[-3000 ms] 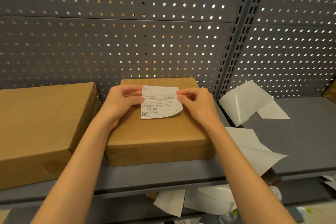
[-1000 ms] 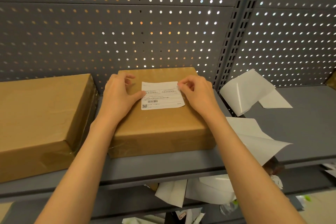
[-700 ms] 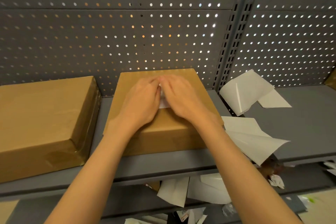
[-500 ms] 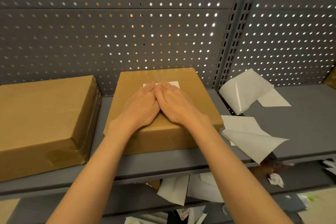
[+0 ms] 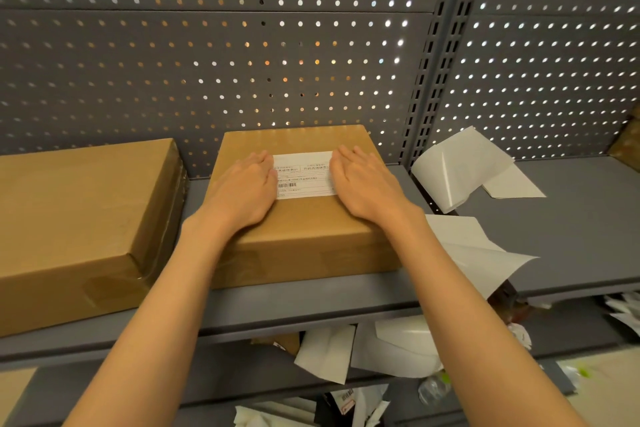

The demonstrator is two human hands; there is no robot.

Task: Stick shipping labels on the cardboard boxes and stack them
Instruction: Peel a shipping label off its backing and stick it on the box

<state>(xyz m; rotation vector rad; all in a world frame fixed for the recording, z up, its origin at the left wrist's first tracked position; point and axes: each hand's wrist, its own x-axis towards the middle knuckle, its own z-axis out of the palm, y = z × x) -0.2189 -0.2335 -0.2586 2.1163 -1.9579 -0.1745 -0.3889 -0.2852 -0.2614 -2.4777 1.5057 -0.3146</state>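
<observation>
Shipping label (image 5: 304,174) lies flat on top of the middle cardboard box (image 5: 304,218), toward its far edge, barcode showing. My left hand (image 5: 242,194) presses flat over the label's left end, fingers straight, nothing in its grip. My right hand (image 5: 363,187) lies flat on the label's right end, fingers straight too, grip likewise empty. The box sits on the grey shelf (image 5: 311,302) against the perforated back panel (image 5: 242,62). Left of the box, close by: a larger cardboard box (image 5: 79,218). Right of it: loose white backing sheets (image 5: 460,173).
</observation>
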